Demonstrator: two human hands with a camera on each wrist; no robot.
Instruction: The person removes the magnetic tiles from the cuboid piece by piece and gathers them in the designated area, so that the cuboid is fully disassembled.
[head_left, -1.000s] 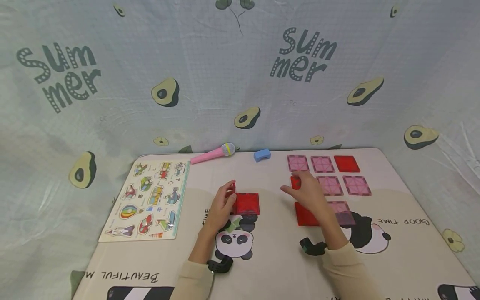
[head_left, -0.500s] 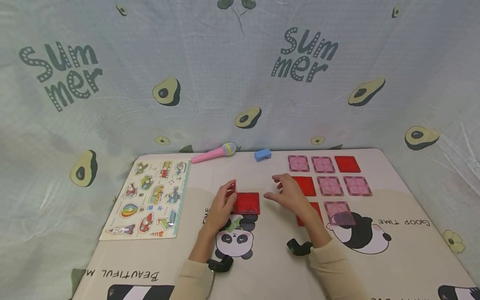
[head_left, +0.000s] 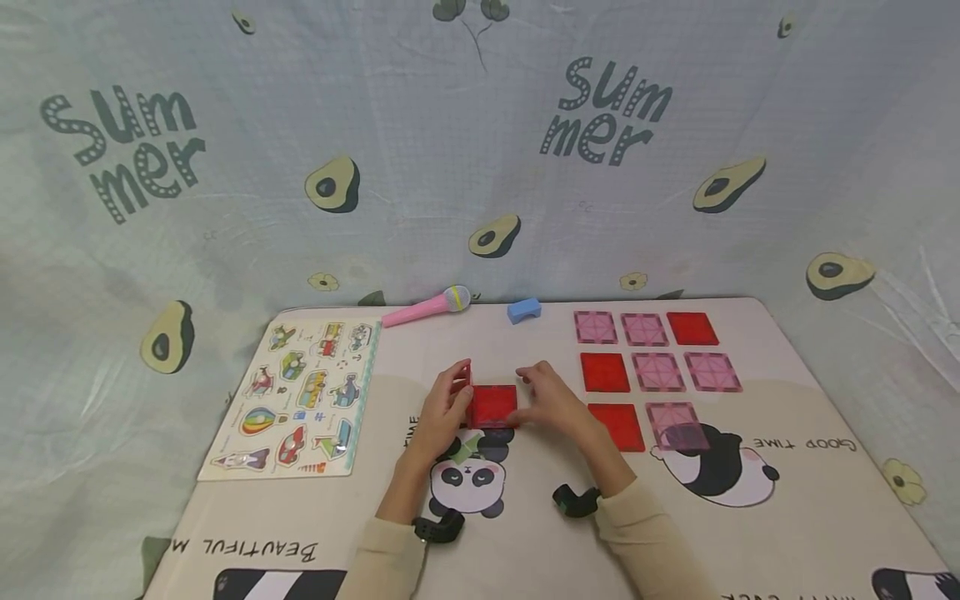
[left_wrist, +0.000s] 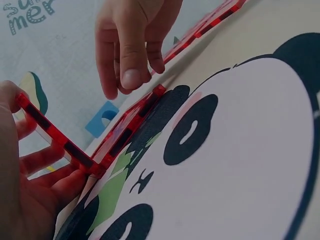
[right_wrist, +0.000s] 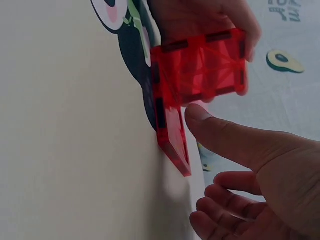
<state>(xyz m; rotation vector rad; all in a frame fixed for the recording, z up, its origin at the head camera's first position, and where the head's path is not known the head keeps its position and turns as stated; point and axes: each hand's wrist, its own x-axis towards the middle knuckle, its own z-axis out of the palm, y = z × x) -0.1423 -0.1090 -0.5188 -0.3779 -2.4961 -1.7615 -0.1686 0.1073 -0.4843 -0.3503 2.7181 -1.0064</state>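
A red translucent magnetic tile lies flat on the play mat, above a printed panda. At its left edge another red magnetic tile stands up, leaning outward in the left wrist view. My left hand holds this raised tile, its fingers behind the outer face and its thumb near the top corner. Over the right side of the flat tile hovers my right hand, thumb and fingers apart with nothing between them. In the right wrist view the right thumb is close to the flat tile; whether it touches cannot be told.
Red tiles and pink tiles lie in loose rows at the right. A picture puzzle board is at the left. A pink toy microphone and a blue block lie along the back, before the patterned curtain.
My right hand has moved left from the tile rows to the flat red tile, carrying nothing. The left hand keeps holding the raised tile in place.
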